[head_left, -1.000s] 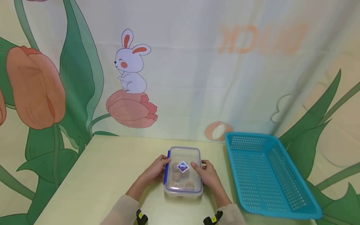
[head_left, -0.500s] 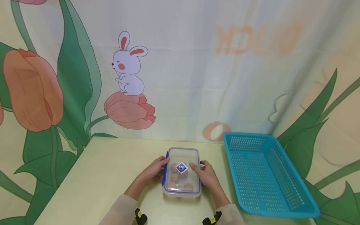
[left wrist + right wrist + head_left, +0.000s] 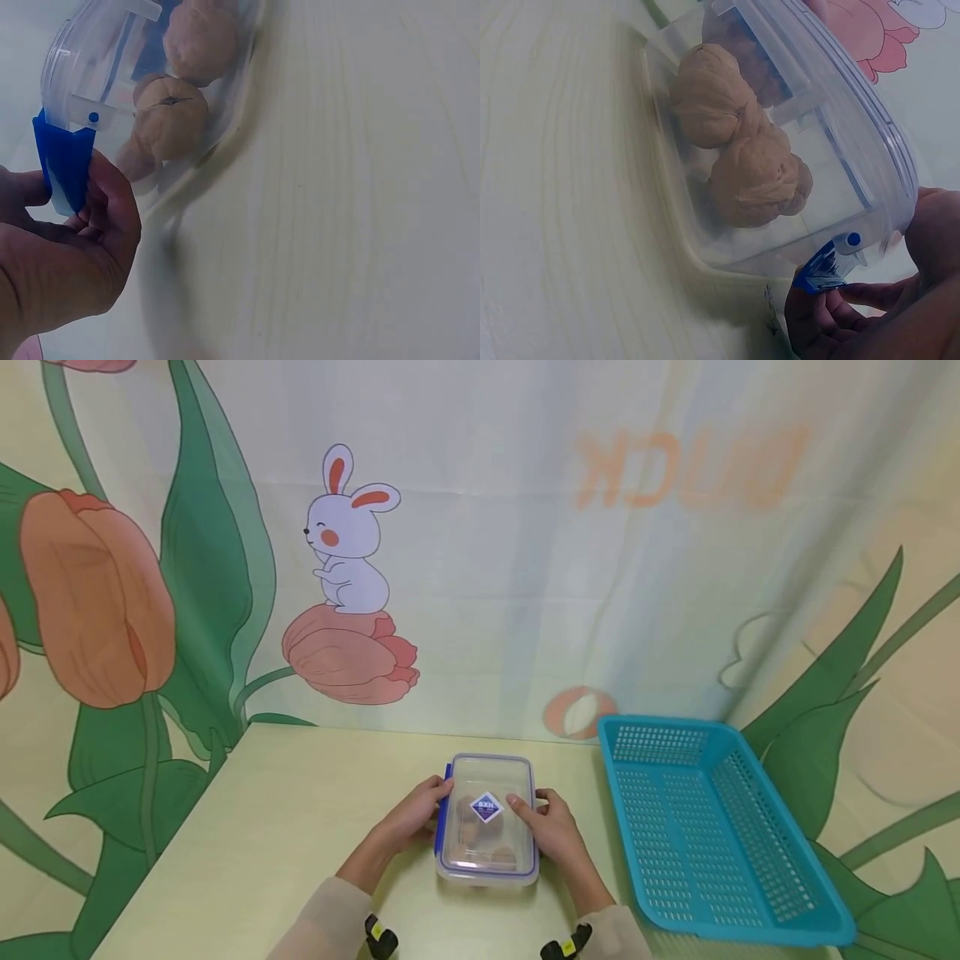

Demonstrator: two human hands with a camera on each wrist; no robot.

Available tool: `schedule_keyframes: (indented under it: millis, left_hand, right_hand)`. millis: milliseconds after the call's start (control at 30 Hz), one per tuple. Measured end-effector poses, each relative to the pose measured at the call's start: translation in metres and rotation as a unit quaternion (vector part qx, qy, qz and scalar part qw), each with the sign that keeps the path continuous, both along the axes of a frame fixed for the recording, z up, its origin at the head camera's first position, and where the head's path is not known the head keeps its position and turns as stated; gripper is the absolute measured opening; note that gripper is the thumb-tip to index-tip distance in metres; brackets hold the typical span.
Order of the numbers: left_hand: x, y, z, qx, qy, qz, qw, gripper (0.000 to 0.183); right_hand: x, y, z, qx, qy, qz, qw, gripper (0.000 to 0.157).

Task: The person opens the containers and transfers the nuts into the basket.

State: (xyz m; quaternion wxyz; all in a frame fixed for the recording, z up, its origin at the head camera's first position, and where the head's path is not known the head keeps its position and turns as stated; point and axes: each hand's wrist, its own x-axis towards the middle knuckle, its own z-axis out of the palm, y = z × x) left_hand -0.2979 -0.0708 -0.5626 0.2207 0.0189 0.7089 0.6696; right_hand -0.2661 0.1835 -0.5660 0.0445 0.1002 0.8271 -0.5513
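Note:
A clear plastic food container (image 3: pixel 491 852) with a lid edged in blue and a diamond-shaped label (image 3: pixel 487 807) stands on the table. Brown, wrinkled walnuts (image 3: pixel 754 180) lie inside it. At its left side, my left hand (image 3: pixel 411 814) pinches the blue latch flap (image 3: pixel 66 161) between thumb and fingers; the flap sticks out from the wall. My right hand (image 3: pixel 553 827) holds the opposite side, its thumb over the lid. In the right wrist view, its fingers are curled at the other blue latch (image 3: pixel 825 268), which also tilts outward.
A blue perforated plastic basket (image 3: pixel 637 868) stands to the right of the container. The pale table (image 3: pixel 300 827) extends to the left. Behind it hangs a curtain (image 3: pixel 487 568) printed with a rabbit and tulips.
The head view has shifted slightly. Both hands keep their places on the container, and nothing else has visibly changed.

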Motion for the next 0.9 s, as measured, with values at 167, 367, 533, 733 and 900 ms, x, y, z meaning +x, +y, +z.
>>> schedule_keyframes:
  millis: [167,367,533,733,900]
  left_hand:
    - [-0.001,-0.003,-0.009,0.04,-0.022,0.009,0.9989,0.054]
    - [-0.003,-0.006,-0.013,0.041,-0.025,0.005,0.9988,0.055]
    - [-0.003,-0.006,-0.009,0.005,-0.005,0.026,0.9996,0.044]
    - [0.004,-0.009,0.007,-0.107,0.068,0.081,0.9886,0.037]
    - [0.011,-0.011,0.023,-0.167,0.136,0.096,0.9718,0.038]
  right_hand:
    - [-0.001,-0.001,-0.001,-0.005,0.001,-0.002,1.0,0.086]
    - [-0.001,-0.003,0.0,-0.002,-0.012,-0.01,1.0,0.09]
    - [-0.002,-0.003,-0.003,0.0,-0.016,-0.016,1.0,0.092]
    - [-0.001,-0.003,-0.002,0.006,-0.013,-0.017,1.0,0.091]
    - [0.0,-0.004,0.001,0.055,0.009,-0.023,0.998,0.088]
